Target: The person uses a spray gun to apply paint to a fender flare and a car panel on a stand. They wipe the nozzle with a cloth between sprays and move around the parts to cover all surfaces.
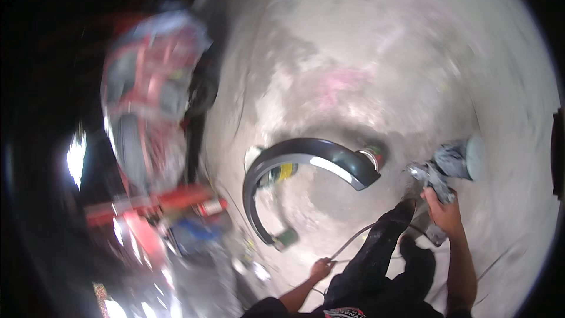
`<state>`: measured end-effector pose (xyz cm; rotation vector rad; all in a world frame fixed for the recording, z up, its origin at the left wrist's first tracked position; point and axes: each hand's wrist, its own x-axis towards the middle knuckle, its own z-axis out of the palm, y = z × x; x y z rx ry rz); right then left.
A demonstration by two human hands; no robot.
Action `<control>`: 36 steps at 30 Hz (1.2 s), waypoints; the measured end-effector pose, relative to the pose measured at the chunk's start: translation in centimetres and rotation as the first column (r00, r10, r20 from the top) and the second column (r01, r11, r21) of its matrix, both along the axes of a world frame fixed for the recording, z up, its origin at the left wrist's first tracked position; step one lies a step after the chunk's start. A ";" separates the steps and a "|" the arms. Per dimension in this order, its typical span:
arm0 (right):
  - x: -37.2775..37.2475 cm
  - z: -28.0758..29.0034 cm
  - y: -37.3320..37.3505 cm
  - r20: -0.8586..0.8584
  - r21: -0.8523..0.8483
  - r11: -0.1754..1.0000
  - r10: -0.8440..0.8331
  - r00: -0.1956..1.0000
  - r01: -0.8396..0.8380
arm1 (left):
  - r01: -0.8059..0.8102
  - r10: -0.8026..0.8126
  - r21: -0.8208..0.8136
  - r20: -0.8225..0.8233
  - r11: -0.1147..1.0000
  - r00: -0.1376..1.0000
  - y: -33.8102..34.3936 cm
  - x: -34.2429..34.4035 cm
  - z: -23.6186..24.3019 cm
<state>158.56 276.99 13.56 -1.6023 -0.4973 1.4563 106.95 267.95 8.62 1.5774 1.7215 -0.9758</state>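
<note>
My right hand (444, 211) is wrapped round the grip of a spray gun (432, 175). A grey-smeared cup (456, 160) with a pale round end sits on the gun. Lower left of it, my left hand (321, 268) is closed on a dark air hose (353, 237), which curves across my legs towards the gun's side. Ahead and to the left, a glossy dark arched fender flare (312, 148) rests raised on small supports, apart from both hands. One support (372, 156) shows at its right end and a greenish block (286, 237) at its lower left end.
A car body (153, 94) with red parts, partly under clear plastic sheet, stands blurred on the left. Below it are a red beam (147, 203) and a blue item (197, 235). A yellow and dark container (282, 172) stands inside the arch. Pinkish stains mark the concrete floor (353, 53).
</note>
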 end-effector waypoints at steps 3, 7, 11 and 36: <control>1.0 9.3 9.6 0.062 -0.013 0.998 0.069 0.996 -0.069 | -0.266 0.233 -0.132 -0.219 0.955 0.947 1.0 -1.2 -0.4; 2.4 13.8 20.8 0.200 0.113 0.935 0.309 0.930 -0.335 | -0.481 0.470 -0.002 -0.213 0.877 0.857 0.2 3.0 -0.5; 3.3 15.4 30.5 0.190 0.053 0.845 0.514 0.836 -0.532 | -0.691 0.686 0.054 -0.200 0.721 0.700 -0.8 11.1 2.6; -8.2 22.5 67.0 0.236 -0.025 -0.345 0.910 -0.341 -0.938 | -0.742 0.694 0.008 0.360 -0.670 -0.623 35.7 83.5 3.3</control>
